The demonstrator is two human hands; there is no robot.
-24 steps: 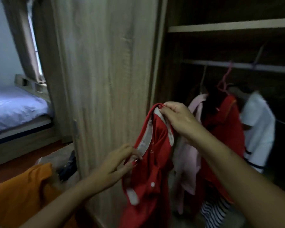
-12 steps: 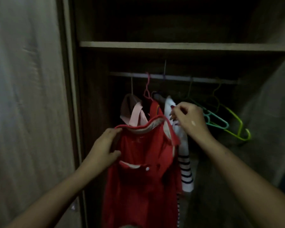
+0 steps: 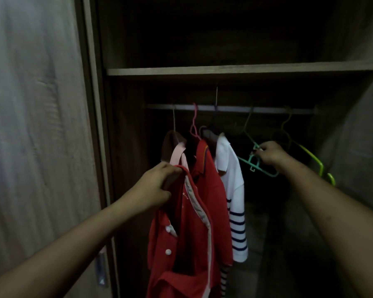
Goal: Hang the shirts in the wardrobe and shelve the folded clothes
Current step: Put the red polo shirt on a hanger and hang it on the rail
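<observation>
Red shirt (image 3: 187,233): your left hand (image 3: 157,188) grips its collar, just in front of the hung clothes; the hem is cut off at the bottom edge. Teal hanger (image 3: 250,161): your right hand (image 3: 269,154) clasps it below the rail (image 3: 235,109); its hook is barely legible in the dark.

Dim, murky shadows, soft blur, wide-angle warp

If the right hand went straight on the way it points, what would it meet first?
The right hand grips the teal hanger; beyond it, probably the hung white shirt, at its shoulder, though depth is unclear.
</observation>
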